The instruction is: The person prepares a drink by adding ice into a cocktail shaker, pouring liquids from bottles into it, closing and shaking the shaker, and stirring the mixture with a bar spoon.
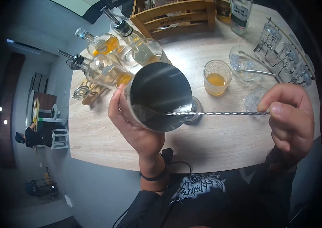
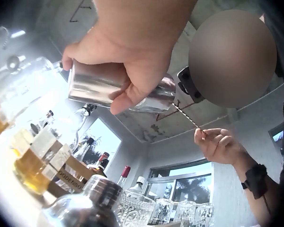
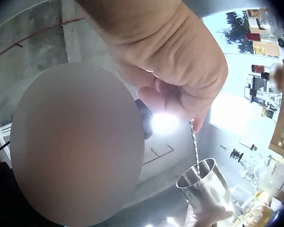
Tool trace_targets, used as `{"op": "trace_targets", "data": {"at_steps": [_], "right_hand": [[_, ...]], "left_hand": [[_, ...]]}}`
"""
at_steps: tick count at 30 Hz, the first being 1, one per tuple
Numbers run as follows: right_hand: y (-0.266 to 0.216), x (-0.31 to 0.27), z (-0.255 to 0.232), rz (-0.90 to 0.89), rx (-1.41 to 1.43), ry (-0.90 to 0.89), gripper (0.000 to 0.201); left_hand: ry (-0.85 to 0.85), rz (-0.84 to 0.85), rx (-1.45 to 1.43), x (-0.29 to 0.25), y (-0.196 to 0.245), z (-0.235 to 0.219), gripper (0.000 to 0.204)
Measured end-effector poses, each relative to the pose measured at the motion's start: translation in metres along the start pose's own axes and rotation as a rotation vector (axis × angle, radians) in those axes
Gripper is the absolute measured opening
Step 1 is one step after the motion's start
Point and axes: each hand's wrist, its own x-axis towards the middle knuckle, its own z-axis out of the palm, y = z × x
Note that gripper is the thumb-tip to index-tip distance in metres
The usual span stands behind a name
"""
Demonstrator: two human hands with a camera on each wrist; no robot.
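My left hand [image 1: 138, 133] grips a metal shaker tin [image 1: 161, 95], its wide mouth facing the head camera; the left wrist view shows fingers and thumb wrapped round the tin [image 2: 99, 85]. Between thumb and forefinger my right hand [image 1: 292, 117] pinches the end of a twisted metal bar spoon [image 1: 222, 113]. The spoon's other end reaches inside the tin, and in the right wrist view its shaft [image 3: 195, 146] enters over the rim. What the tin holds cannot be told.
A patterned glass [image 1: 217, 78] of orange liquid stands right of the tin, near a bowl [image 1: 244, 62] with ice and tongs. Bottles with pourers [image 1: 104, 70] and a strainer [image 1: 81, 92] are at the left, a wooden box [image 1: 174, 21] behind, glasses on a rack [image 1: 288, 57] at the right.
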Motion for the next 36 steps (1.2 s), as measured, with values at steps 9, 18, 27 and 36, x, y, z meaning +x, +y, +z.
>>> {"op": "trace_targets", "data": {"at_steps": [9, 18, 27, 36], "right_hand": [[0.018, -0.037, -0.059, -0.085, 0.15, 0.059, 0.021], [0.027, -0.095, -0.122, -0.224, 0.121, 0.413, 0.014], [0.043, -0.132, -0.141, -0.126, -0.148, 0.655, 0.017], [0.039, -0.102, -0.099, -0.045, -0.531, 0.667, 0.021]], "left_hand": [[-0.13, -0.032, -0.06, 0.002, 0.005, 0.006, 0.088], [-0.12, -0.128, -0.119, -0.001, 0.001, 0.007, 0.087], [-0.163, -0.187, -0.161, -0.005, -0.001, 0.009, 0.09], [-0.175, -0.187, -0.187, -0.006, -0.002, 0.01, 0.092]]}}
